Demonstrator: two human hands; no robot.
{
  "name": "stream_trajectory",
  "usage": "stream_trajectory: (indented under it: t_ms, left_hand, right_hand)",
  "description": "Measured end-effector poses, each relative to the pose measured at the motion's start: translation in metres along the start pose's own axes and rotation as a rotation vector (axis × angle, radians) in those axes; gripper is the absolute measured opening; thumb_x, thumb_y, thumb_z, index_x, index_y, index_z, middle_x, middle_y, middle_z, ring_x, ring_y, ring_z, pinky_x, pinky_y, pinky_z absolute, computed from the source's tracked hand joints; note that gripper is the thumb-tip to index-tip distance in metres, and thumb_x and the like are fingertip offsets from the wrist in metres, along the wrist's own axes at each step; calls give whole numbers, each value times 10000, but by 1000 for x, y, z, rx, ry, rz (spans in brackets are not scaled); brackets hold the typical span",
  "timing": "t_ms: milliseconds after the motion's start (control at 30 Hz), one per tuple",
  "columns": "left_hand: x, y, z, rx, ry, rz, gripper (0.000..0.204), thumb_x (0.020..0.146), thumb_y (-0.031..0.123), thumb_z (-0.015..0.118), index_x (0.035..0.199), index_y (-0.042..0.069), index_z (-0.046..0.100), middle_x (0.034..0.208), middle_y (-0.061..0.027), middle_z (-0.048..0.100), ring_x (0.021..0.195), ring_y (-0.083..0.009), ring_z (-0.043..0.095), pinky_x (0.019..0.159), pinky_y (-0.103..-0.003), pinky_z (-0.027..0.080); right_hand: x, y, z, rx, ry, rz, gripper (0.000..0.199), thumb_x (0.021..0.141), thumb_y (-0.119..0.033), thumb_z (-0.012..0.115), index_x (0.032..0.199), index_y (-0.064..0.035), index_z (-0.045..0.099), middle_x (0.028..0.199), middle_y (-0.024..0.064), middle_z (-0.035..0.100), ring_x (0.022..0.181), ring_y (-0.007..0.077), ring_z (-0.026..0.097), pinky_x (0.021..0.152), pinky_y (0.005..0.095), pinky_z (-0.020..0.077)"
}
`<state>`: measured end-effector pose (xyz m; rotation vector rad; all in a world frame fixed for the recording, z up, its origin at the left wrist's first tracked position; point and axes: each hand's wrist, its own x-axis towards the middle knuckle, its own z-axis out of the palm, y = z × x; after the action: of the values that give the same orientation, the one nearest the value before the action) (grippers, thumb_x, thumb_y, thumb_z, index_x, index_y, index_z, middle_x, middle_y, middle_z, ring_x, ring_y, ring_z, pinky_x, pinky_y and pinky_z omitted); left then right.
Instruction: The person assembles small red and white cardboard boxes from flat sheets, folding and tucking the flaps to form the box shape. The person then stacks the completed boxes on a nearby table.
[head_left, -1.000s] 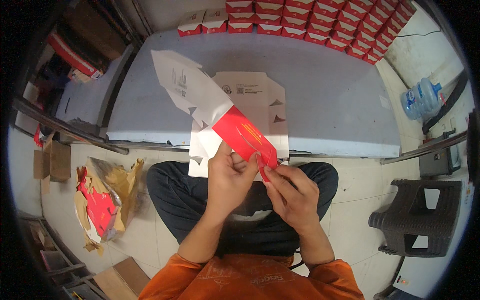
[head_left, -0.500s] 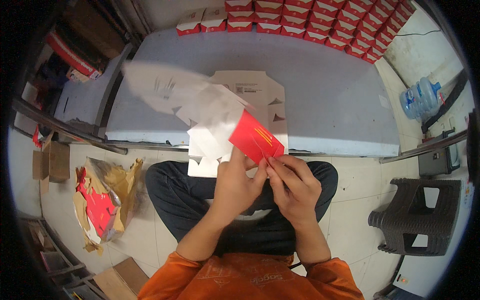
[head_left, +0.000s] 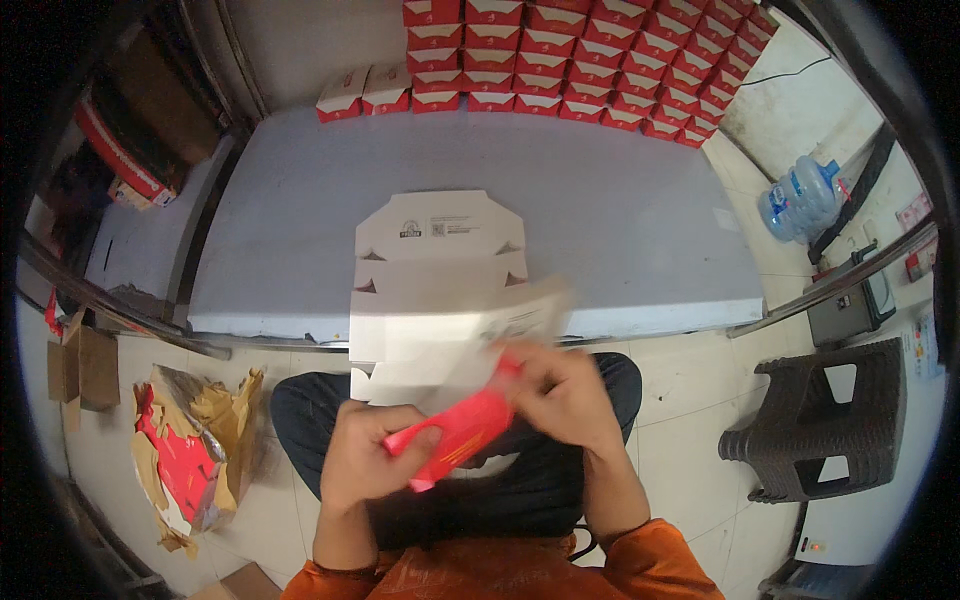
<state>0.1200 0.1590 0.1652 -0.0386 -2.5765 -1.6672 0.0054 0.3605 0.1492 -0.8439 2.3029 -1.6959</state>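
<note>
Over my lap, my left hand (head_left: 372, 458) pinches the lower left end of a red and white cardboard box blank (head_left: 462, 432), thumb on top of its red side. My right hand (head_left: 568, 396) closes on the blank's upper right end, where motion smears the red edge. The white part of the blank sticks up beyond my right hand and is blurred. Behind it, a stack of flat white box blanks (head_left: 440, 275) with notched corners lies on the grey table and juts over its near edge toward my lap.
Folded red and white boxes (head_left: 490, 60) stand in stacked rows along the table's far side. A torn brown paper package (head_left: 185, 450) of red blanks lies on the floor at left. Dark stacked stools (head_left: 820, 425) and a blue water bottle (head_left: 803, 200) are at right.
The held blank has turned, its white part swinging from upper left to upper right. My left hand has moved down and left, now on its lower end. The view has shifted too.
</note>
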Motion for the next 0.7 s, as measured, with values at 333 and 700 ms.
stream_trajectory:
  t_ms: [333, 700]
  left_hand:
    - [0, -15, -11, -111, 119, -101, 202, 789, 27, 657, 604, -6, 583, 460, -4, 494, 469, -31, 414, 444, -237, 335]
    - [-28, -35, -27, -64, 332, -204, 215, 873, 96, 639, 687, -7, 605, 538, 10, 513, 515, -31, 424, 468, -235, 333]
  right_hand:
    - [-15, 11, 22, -64, -62, -13, 619, 846, -258, 714, 1371, -78, 441, 594, 84, 556, 500, 188, 541, 518, 334, 452]
    - [29, 16, 53, 130, -290, 92, 387, 879, -313, 657, 1200, -124, 555, 661, 123, 634, 608, 266, 645, 572, 358, 479]
